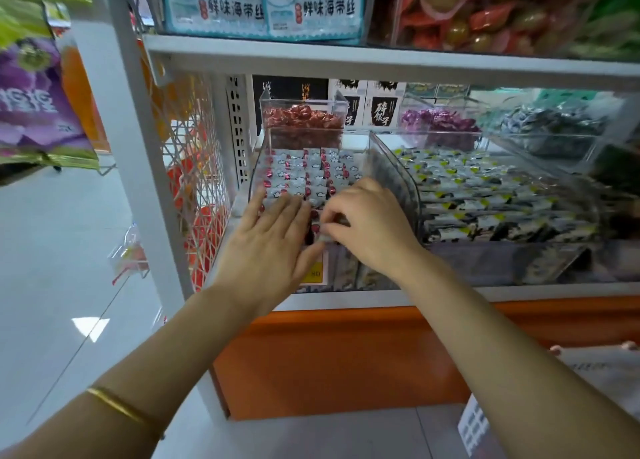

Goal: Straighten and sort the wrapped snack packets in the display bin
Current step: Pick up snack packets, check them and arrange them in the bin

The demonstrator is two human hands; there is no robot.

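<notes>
Evidently the left hand (273, 231), fingers (287, 206) flat together, steadies the packet rows (304, 174) while the right hand (369, 223) pinches one loose packet (326, 237).

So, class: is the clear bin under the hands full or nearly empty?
Full: rows of silver-and-red packets cover the bin from its back wall forward.

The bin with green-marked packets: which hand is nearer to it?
Right. The right hand pinches a small packet just left of that bin; the left hand rests flat on the red-and-silver packets, farther left.
</notes>
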